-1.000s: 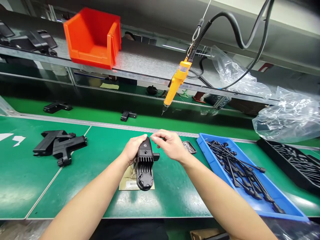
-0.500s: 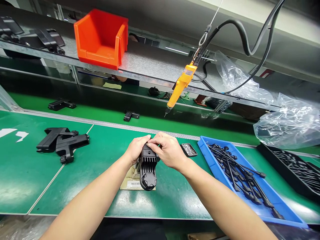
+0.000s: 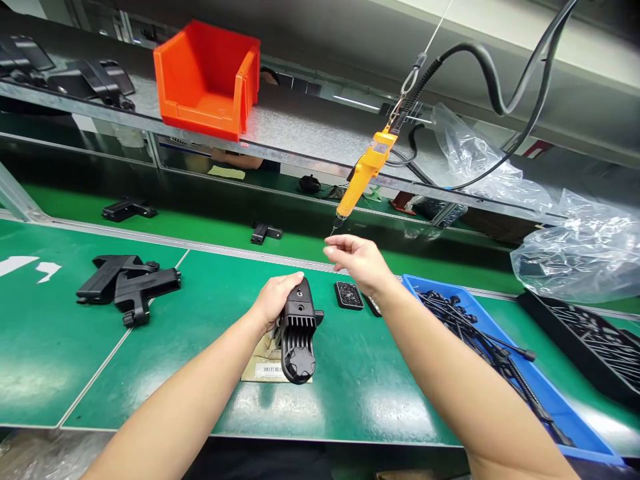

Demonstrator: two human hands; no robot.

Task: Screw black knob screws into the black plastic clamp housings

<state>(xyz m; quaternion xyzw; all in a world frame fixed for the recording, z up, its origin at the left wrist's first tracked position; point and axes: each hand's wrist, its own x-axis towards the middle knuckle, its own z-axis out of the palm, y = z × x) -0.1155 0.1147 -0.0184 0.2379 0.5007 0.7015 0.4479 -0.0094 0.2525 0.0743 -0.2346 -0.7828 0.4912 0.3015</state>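
1. left hand (image 3: 274,300) wraps the far end of the black ribbed housing (image 3: 298,330), fingers curled on it; the part stands near-centre on a paper label on the green bench (image 3: 210,373).
2. right hand (image 3: 361,261) is raised just below the tip of the hanging orange screwdriver (image 3: 364,173), fingers loosely bent, holding nothing.
3. judgement: keep the housing steady w/ the left hand, bring the driver straight down.
4. room: small black screw tray (image 3: 349,295) just right of the part, blue tray (image 3: 505,360) farther right; open bench to the left.
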